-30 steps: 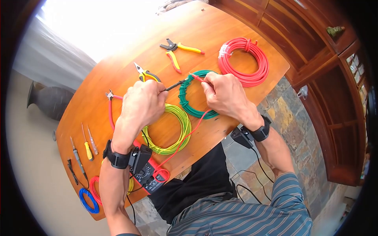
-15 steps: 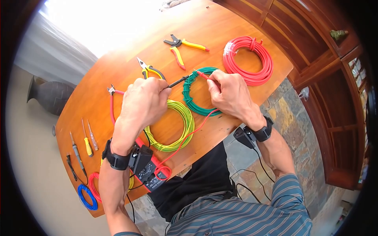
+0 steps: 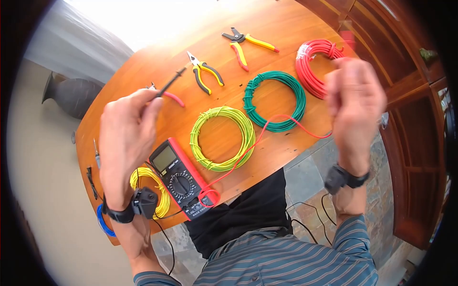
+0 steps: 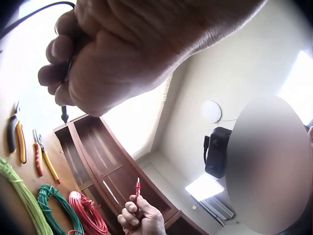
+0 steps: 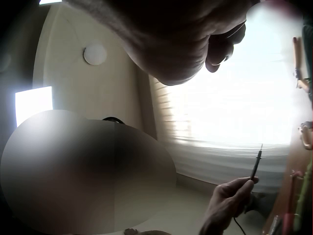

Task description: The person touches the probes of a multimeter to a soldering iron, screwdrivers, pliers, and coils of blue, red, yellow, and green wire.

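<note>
My left hand (image 3: 126, 126) pinches a black test probe (image 3: 171, 83) above the left side of the table, its tip pointing up and away. Blurred in the head view, my right hand (image 3: 355, 102) is raised at the table's right edge, by the coil of red wire (image 3: 305, 71). The left wrist view shows it gripping a red test probe (image 4: 138, 188), tip upward. The probes are far apart. Between the hands lies a multimeter (image 3: 179, 178) with a red rim, and a red lead (image 3: 239, 164) runs from it over the coils toward my right hand.
On the wooden table (image 3: 143, 71) lie a yellow-green wire coil (image 3: 194, 138), a green coil (image 3: 274, 74) and a yellow coil (image 3: 164, 202). Farther back are needle-nose pliers (image 3: 198, 76) and wire strippers (image 3: 241, 52). Red-handled cutters (image 3: 174, 98) lie partly behind my left hand. A wooden cabinet (image 3: 381, 52) stands right.
The probes were held with their tips close together over the green coil. Both hands have since moved apart, left hand leftward and right hand rightward, uncovering the multimeter and needle-nose pliers.
</note>
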`<state>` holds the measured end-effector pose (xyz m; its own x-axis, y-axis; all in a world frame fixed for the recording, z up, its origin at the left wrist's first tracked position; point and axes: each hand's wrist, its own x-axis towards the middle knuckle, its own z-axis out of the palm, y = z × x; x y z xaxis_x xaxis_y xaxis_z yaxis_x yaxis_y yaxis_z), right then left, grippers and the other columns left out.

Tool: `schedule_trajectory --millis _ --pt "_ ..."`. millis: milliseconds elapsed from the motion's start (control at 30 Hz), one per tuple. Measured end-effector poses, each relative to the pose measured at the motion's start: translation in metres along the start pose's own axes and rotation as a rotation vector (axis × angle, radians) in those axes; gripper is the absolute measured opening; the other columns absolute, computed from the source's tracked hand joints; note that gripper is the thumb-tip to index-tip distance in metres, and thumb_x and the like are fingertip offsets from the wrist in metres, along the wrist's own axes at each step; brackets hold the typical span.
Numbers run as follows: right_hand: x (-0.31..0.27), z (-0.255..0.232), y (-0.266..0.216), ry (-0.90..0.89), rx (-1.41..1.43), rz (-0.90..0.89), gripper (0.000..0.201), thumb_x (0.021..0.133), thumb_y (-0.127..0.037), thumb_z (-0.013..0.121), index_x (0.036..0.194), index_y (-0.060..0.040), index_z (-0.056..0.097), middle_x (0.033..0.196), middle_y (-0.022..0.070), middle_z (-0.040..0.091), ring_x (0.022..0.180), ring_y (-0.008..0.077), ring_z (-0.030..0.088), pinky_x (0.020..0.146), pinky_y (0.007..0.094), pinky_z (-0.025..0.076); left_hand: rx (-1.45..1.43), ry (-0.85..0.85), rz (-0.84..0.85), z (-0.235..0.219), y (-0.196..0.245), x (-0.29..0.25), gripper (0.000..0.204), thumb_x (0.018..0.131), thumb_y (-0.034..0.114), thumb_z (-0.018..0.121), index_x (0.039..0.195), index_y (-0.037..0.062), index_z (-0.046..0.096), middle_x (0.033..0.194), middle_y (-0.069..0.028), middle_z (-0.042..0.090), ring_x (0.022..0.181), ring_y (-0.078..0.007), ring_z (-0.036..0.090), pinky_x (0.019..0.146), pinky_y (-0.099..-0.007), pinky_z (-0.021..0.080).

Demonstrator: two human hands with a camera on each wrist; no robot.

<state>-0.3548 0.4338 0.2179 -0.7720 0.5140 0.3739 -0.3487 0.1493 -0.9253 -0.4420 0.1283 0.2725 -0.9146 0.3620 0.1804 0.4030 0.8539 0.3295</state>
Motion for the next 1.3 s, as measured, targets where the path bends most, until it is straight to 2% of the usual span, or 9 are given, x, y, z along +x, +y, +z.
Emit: schedule_trajectory --millis 33,200,300,400,533,633,733,833,1300 --pt "0.003 -0.009 -0.015 0.064 0.102 -0.012 0.021 0.114 -0.018 0.052 0.115 0.0009 0.062 0.078 0.0026 0.055 0.063 0.0062 0.043 0.055 0.0241 0.034 -0.035 0.05 -0.091 -0.007 -0.001 -0.005 0.019 0.099 0.014 0.069 0.105 -0.0021 0.076 0.068 -0.0174 0.063 0.059 -0.0261 0.063 0.06 -0.039 0.048" --pt "0.002 -0.09 -0.086 0.096 0.564 -0.274 0.022 0.109 -0.011 0.05 0.115 0.0083 0.059 0.083 0.005 0.056 0.063 0.0084 0.044 0.062 0.0247 0.038 -0.076 0.137 -0.136 -0.027 -0.008 -0.035 0.013 0.101 0.007 0.068 0.104 -0.005 0.071 0.063 -0.0104 0.05 0.056 -0.0168 0.047 0.055 -0.032 0.038" --pt "-0.018 -0.092 -0.121 0.285 0.191 -0.776 0.013 0.109 -0.009 0.048 0.103 -0.0024 0.057 0.082 -0.0006 0.057 0.053 0.0071 0.039 0.056 0.0236 0.032 -0.101 0.124 -0.079 -0.023 -0.008 -0.055 0.013 0.1 0.007 0.069 0.105 -0.0047 0.072 0.066 -0.0124 0.055 0.056 -0.0198 0.051 0.056 -0.0326 0.041" --pt "-0.035 -0.104 -0.133 0.47 0.044 -1.004 0.015 0.111 -0.011 0.05 0.099 -0.0021 0.053 0.077 -0.0019 0.048 0.051 0.007 0.034 0.053 0.0235 0.03 -0.101 -0.014 -0.015 -0.014 -0.009 -0.068 0.015 0.095 0.006 0.071 0.108 -0.002 0.074 0.085 -0.0203 0.071 0.075 -0.0368 0.071 0.068 -0.0393 0.055" --pt "-0.038 -0.04 -0.107 0.058 0.285 -0.609 0.02 0.114 -0.015 0.048 0.099 -0.0016 0.052 0.076 -0.0004 0.048 0.051 0.0071 0.034 0.051 0.0223 0.029 -0.049 -0.112 0.034 0.013 -0.013 -0.073 0.013 0.094 0.012 0.07 0.1 0.0006 0.073 0.088 -0.0203 0.072 0.085 -0.0416 0.071 0.073 -0.0475 0.056" --pt "-0.052 0.032 -0.051 -0.306 -0.262 0.135 0.008 0.096 -0.009 0.072 0.104 -0.0072 0.072 0.081 0.0104 0.068 0.058 0.0199 0.06 0.056 0.0312 0.044 -0.045 -0.133 0.032 0.027 -0.019 -0.07 0.015 0.095 0.015 0.071 0.091 0.0012 0.069 0.083 -0.0197 0.07 0.084 -0.0415 0.07 0.07 -0.0501 0.055" --pt "-0.062 0.073 0.034 -0.499 -0.412 -0.233 0.011 0.098 -0.007 0.068 0.106 0.0004 0.068 0.078 0.0217 0.068 0.067 0.0373 0.07 0.059 0.0459 0.052 0.088 -0.185 -0.03 0.034 -0.024 -0.07 0.017 0.095 0.01 0.07 0.107 -0.0027 0.075 0.081 -0.0235 0.07 0.077 -0.0412 0.071 0.068 -0.0433 0.054" --pt "-0.067 0.083 0.049 -0.606 -0.475 -0.139 0.01 0.098 -0.009 0.067 0.103 -0.0004 0.068 0.082 0.0224 0.069 0.073 0.0433 0.069 0.062 0.0511 0.052 0.08 -0.156 -0.042 0.037 -0.027 -0.074 0.015 0.096 0.011 0.069 0.102 -0.0011 0.075 0.08 -0.0233 0.068 0.076 -0.0422 0.07 0.067 -0.045 0.053" --pt "-0.071 0.099 0.06 -0.592 -0.556 -0.234 0.011 0.098 -0.013 0.067 0.097 -0.0021 0.065 0.082 0.0199 0.069 0.075 0.043 0.069 0.062 0.0493 0.053 0.012 -0.007 0.008 0.045 -0.027 -0.083 0.011 0.097 0.017 0.069 0.096 0.0064 0.071 0.086 -0.0132 0.074 0.081 -0.0394 0.072 0.067 -0.0504 0.057"
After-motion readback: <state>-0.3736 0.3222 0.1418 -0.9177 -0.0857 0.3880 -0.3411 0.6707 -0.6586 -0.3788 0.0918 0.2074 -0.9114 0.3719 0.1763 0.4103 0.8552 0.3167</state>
